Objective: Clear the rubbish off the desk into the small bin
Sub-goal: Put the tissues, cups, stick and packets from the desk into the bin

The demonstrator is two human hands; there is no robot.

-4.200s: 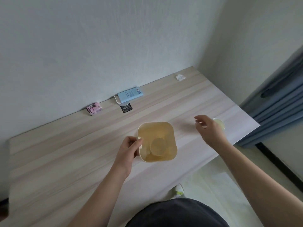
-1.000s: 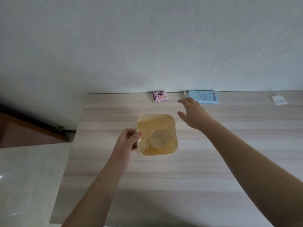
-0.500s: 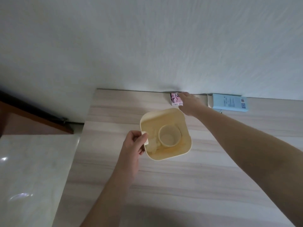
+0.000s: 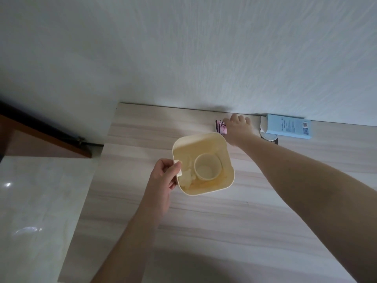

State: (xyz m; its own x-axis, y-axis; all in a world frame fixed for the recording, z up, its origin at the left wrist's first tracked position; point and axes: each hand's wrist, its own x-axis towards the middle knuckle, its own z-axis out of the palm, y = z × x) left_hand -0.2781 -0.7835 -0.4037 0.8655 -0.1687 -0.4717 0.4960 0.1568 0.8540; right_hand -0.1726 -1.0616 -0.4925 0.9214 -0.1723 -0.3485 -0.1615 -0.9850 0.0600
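1. The pink packet (image 4: 221,127) sits at the back edge of the desk (image 4: 204,221), right by the wall (image 4: 183,48), just behind the far rim of the bin (image 4: 228,160).
2. The right hand (image 4: 239,128) is on it, reaching past the bin's far corner. Fingers are over the packet's right end, but I can't tell whether they've actually pinched it or are just touching (the hand hides that side).
3. The left hand (image 4: 163,180) is clamped on the bin's little side tab, thumb on top, and the bin looks tipped toward the packet.
4. Already in the bin: a round cup (image 4: 208,169) and some pale scraps next to it.
5. So the step in hand looks like picking up the packet. Next move, I'd guess: get a proper pinch, lift it, bring it back over the rim and let go. Short trip, since the bin's opening is right beside the hand.
6. Further out: a blue box (image 4: 289,126) against the wall to the right of the hand, with a small dark tag (image 4: 272,140) poking out near its front left corner (probably next up, though that's my guess).
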